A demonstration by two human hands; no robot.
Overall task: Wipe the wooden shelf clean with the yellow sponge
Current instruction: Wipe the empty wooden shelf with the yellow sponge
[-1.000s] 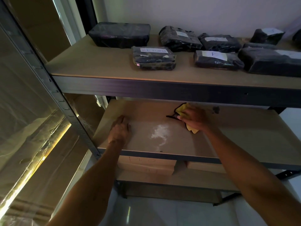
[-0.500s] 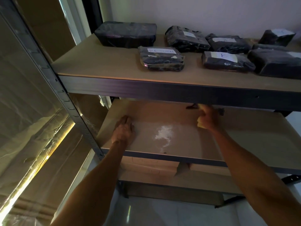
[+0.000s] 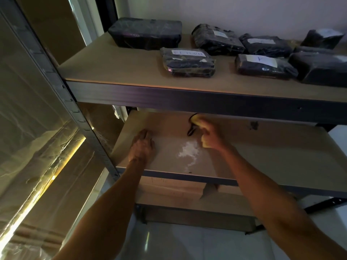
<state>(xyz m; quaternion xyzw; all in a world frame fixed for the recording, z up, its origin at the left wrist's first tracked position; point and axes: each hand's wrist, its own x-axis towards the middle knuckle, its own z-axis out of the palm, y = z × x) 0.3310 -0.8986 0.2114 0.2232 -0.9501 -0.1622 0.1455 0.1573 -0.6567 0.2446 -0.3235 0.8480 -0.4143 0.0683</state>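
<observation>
Am bracing left hand flat, palm down, fingers spread, on wooden shelf near front edge. White powder patch lying just beside, not yet wiped. Am gripping yellow sponge in closed right hand, just behind patch. Wiping step in hand; next am needing sponge drawn forward across powder, pressing flat.

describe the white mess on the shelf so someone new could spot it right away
Find the lower wooden shelf, under the upper shelf that carries the black wrapped packages. Near its front edge, between the flat left hand and the right hand gripping the yellow sponge, lies a white powdery smear. It is the only pale patch on the brown board.
</observation>
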